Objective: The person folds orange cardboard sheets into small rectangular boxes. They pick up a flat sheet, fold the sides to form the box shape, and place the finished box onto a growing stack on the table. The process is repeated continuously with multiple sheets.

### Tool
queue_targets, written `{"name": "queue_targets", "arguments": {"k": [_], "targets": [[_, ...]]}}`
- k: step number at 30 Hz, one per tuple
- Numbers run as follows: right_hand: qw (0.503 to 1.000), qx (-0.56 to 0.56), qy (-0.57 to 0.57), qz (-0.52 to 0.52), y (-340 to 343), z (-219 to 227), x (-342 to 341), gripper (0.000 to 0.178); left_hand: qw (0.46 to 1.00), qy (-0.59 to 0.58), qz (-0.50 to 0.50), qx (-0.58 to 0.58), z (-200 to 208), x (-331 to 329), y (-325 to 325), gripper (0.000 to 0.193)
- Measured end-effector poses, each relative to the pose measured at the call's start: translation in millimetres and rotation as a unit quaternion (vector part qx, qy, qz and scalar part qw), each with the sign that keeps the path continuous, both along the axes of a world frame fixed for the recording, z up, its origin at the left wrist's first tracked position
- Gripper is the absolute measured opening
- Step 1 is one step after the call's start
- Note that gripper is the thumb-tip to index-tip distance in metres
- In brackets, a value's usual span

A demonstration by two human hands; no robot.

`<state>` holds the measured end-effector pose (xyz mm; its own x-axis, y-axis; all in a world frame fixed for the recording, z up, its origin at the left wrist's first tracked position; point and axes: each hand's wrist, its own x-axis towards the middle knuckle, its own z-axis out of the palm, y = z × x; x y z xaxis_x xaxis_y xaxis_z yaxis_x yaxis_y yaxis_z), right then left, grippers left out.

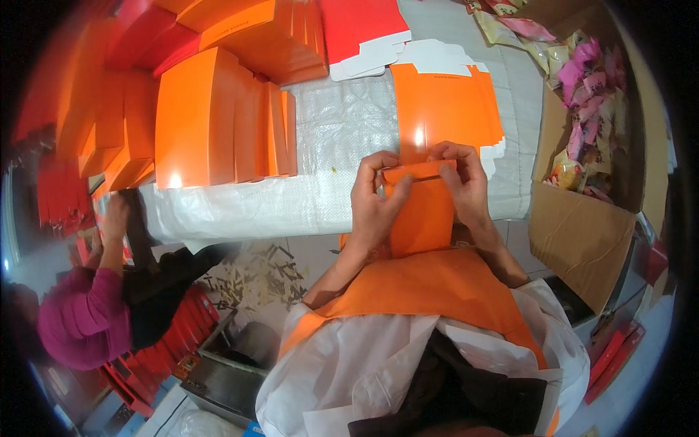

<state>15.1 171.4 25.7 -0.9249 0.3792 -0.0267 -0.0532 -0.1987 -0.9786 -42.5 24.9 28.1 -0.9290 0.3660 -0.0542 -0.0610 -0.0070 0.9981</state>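
My left hand (pixel 377 197) and my right hand (pixel 467 183) grip an orange paperboard box (pixel 422 218) between them, at the near edge of the table. Its end is toward the far side, and my thumbs press at the folded end flap while my fingers curl round the corners. The near part of the box reaches down toward my orange apron (pixel 422 284). Just beyond my hands lies a stack of flat orange box blanks (pixel 448 109) with white flaps.
Orange boxes (pixel 193 120) stand upright in rows at the left. Red flat blanks (pixel 360 29) lie at the back. An open cardboard carton (pixel 582 237) with wrapped snacks (pixel 586 95) is at the right. A co-worker in a purple sleeve (pixel 91 309) works at the left.
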Motion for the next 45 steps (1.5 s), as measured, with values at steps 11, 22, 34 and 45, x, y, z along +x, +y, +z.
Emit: {"name": "queue_targets", "arguments": {"k": [11, 22, 34, 45], "targets": [[0.999, 0.009, -0.044, 0.024, 4.7, -4.2, 0.9, 0.008, 0.998, -0.045, -0.021, -0.027, -0.6, -6.4, -7.9, 0.004], [0.99, 0.078, -0.084, 0.085, 6.3, 0.1, 12.6, 0.022, 0.99, 0.103, -0.025, -0.091, -15.0, 4.7, -21.1, 0.021], [0.994, 0.018, -0.062, 0.092, 13.7, 44.9, -44.0, 0.029, 0.978, -0.095, 0.08, 0.169, -7.7, 21.5, -62.0, 0.047], [0.968, -0.117, 0.023, 0.22, -70.7, 133.9, -195.5, 0.049, 0.975, -0.042, 0.135, 0.174, 1.0, 5.4, -51.5, 0.024]]}}
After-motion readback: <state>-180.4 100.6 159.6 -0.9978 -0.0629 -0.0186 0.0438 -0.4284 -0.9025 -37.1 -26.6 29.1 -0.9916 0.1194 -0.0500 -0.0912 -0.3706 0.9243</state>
